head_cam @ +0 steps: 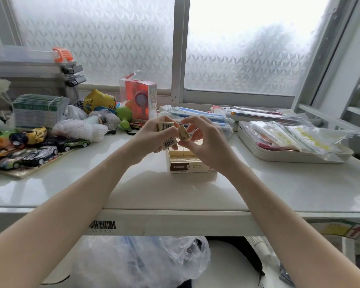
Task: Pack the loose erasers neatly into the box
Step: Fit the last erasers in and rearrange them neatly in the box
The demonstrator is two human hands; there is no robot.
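Bright daylight floods through the frosted window (247, 44), blowing out its top; wide-angle edges bend.

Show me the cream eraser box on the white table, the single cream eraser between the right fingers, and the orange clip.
cream eraser box (192, 166): head view, front printed wall.
single cream eraser (184, 133): head view, its face.
orange clip (62, 54): head view, its middle.

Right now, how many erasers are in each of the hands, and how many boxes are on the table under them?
Erasers in left hand: 2 visible
Erasers in right hand: 1
Eraser box, partly filled: 1
Total: 4
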